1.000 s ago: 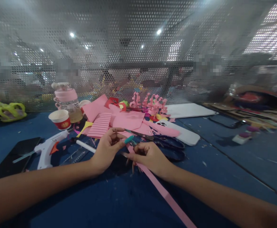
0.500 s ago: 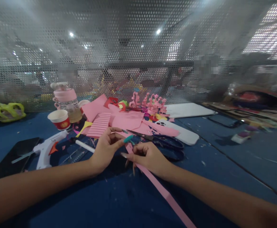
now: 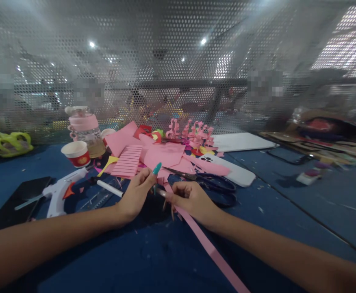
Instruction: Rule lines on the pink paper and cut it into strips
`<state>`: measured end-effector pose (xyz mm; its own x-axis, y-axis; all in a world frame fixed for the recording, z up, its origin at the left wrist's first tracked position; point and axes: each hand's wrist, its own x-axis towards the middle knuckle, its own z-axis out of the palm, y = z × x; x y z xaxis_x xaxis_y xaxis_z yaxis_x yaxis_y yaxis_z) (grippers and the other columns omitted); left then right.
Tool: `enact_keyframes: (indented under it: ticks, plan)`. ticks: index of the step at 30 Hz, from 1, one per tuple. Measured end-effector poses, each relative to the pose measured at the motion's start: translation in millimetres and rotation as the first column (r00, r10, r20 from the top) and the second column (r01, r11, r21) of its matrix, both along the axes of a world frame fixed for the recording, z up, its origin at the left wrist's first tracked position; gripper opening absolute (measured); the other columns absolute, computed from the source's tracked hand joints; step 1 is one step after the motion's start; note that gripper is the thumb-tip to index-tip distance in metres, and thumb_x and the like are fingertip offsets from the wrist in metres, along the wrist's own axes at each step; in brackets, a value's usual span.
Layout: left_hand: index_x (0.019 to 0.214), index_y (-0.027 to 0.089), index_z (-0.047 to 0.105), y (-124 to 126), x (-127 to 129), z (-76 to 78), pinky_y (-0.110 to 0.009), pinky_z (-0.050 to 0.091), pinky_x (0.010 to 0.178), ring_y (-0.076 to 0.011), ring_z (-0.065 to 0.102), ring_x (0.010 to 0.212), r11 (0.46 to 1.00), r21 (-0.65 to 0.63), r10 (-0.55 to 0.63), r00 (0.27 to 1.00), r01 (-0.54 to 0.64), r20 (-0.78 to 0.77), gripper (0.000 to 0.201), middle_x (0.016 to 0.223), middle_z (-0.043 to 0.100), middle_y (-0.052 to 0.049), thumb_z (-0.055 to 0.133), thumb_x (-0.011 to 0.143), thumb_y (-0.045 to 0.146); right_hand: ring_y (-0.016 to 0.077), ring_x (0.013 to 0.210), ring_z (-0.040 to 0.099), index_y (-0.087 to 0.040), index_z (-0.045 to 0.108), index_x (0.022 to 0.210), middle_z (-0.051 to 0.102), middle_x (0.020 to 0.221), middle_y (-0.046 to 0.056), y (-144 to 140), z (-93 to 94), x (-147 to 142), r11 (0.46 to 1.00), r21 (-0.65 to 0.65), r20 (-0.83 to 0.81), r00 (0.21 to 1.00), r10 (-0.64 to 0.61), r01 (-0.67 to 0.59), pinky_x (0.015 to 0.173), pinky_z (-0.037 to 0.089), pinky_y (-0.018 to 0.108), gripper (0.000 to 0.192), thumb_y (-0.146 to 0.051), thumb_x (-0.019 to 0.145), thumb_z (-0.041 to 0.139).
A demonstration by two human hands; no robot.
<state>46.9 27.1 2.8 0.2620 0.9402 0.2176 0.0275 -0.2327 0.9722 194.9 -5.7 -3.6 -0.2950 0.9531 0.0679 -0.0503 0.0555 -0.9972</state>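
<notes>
While both forearms are reaching in from the near edge, these lines are running from near to far.

Counter: one blue counter (image 3: 287,211) is carrying everything, its surface speckled with small paper scraps.
Strip: one long, flat pink paper strip (image 3: 208,250) is running from the lower right up to the hands in the middle of the counter.
Left hand: the left hand (image 3: 135,194) is closing its grip, thumb and fingers together, on the far end of the strip; one teal nail is pointing upward.
Right hand: the right hand (image 3: 190,199) is curling its grip down around the strip just beside the left hand.
Change: half a second earlier the left fingers were spread wider with the teal nail pointing right; now they are pulling in tighter toward the right hand.
Scissors: one pair of dark-handled scissors (image 3: 214,183) is lying just beyond the right hand.
Glue gun: one white glue gun (image 3: 59,193) is lying to the left, near one black flat slab (image 3: 16,203).
Phone: one white phone (image 3: 235,171) is lying face down.
Paper pile: several pink sheets (image 3: 162,156) are overlapping, one ruled with lines.
Cup: one red-and-white paper cup (image 3: 77,154) is standing by one clear bottle (image 3: 86,130) with a pink band.
Mesh: one perforated metal screen (image 3: 178,61) is closing off the back.
</notes>
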Motion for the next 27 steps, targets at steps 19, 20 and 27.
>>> enact_keyframes:
  ticks: [19, 20, 27]
  plan:
    - [0.062, 0.02, 0.041, -4.5, -1.6, 2.8, -0.023, 0.03, 0.052, -0.011, 0.034, 0.056, 0.97, 0.242, 0.052, 0.971, 0.006, -0.231, 0.028, 0.059, 0.037, 0.005, 0.046, 0.082, 0.04, 0.0079, 0.04, 0.05, -0.015, 0.057, 0.054, 0.053, 0.047, -0.004, -2.5, 3.4, 1.6, 0.995, -0.003, 0.087, 0.991, 0.104, -0.104, 0.044, 0.043, 0.022, 0.045, -0.057, 0.055, 0.074]
    - [0.062, 0.02, 0.041, -4.5, -1.5, 2.5, -0.023, 0.03, 0.052, -0.0111, 0.035, 0.056, 0.972, 0.234, 0.045, 0.971, 0.012, -0.234, 0.028, 0.059, 0.037, 0.005, 0.045, 0.082, 0.039, 0.0081, 0.041, 0.051, -0.015, 0.058, 0.056, 0.054, 0.048, -0.003, -2.7, 3.8, 1.6, 0.994, -0.001, 0.081, 0.991, 0.106, -0.106, 0.046, 0.043, 0.022, 0.045, -0.058, 0.056, 0.073]
    - [0.061, 0.02, 0.041, -3.8, -0.3, 2.1, -0.025, 0.03, 0.054, -0.0117, 0.035, 0.057, 0.979, 0.202, 0.022, 0.966, 0.031, -0.258, 0.029, 0.059, 0.037, 0.005, 0.044, 0.082, 0.04, 0.007, 0.036, 0.046, -0.017, 0.056, 0.061, 0.05, 0.043, -0.006, 1.0, -0.8, 0.1, 0.999, 0.006, 0.004, 0.999, 0.051, -0.051, 0.042, 0.04, 0.021, 0.045, -0.059, 0.059, 0.07]
